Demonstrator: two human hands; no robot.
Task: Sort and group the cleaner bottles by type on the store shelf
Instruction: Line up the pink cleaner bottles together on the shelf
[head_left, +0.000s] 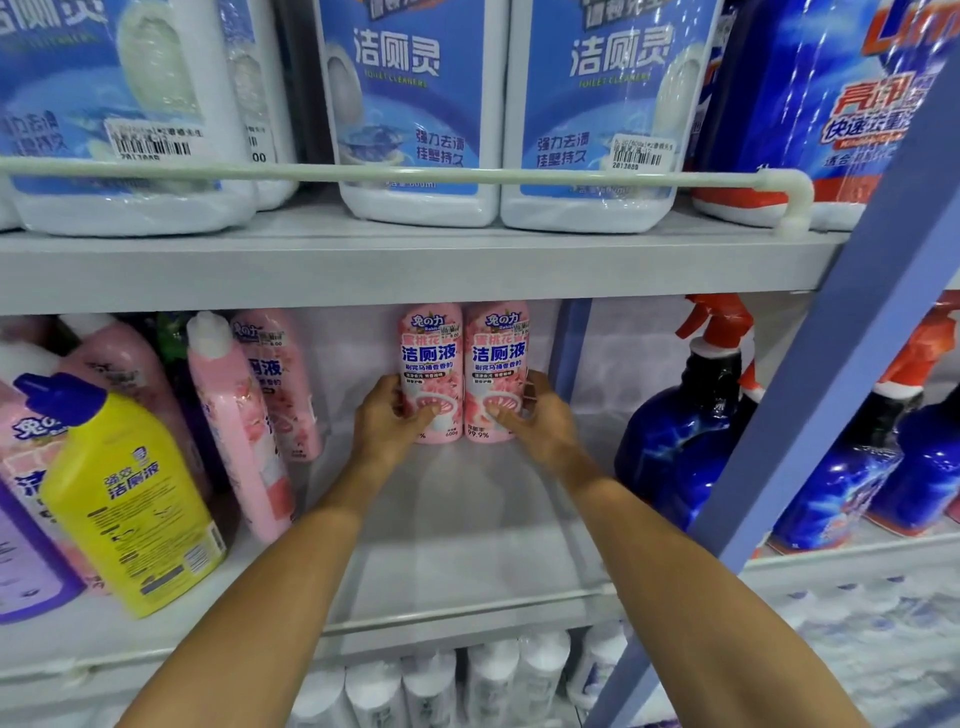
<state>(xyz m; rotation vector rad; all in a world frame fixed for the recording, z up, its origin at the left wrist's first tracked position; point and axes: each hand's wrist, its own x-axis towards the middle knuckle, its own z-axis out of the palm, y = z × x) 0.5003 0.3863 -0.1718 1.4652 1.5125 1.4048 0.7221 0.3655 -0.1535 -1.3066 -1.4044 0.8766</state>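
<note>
So we're at a grey store shelf unit, and the middle shelf (457, 530) is mostly bare just in front of our hands. Our left hand (387, 418) is wrapped round the left pink bottle (430, 348), thumb across the front of the label, fingers curling round its outer side. Our right hand (540, 415) has the same kind of grip on the right pink bottle (497, 348), thumb on the front too. Both bottles stand upright, touching side by side, squeezed between the two hands and far back on the shelf.

Out past the left hand there's a leaning pink bottle (234, 415) with a white cap. Nearer to us sits a tilted yellow bottle (130, 493) with a blue cap. Past the right hand stand dark blue spray bottles (675, 447) with red triggers, and a blue post (831, 374) cuts across in front of some of them.

Above the hands, the upper shelf carries big white toilet cleaner bottles (415, 104) behind a white rail (415, 175). Below our forearms we can see a row of white bottles (431, 686), too blurry to read.
</note>
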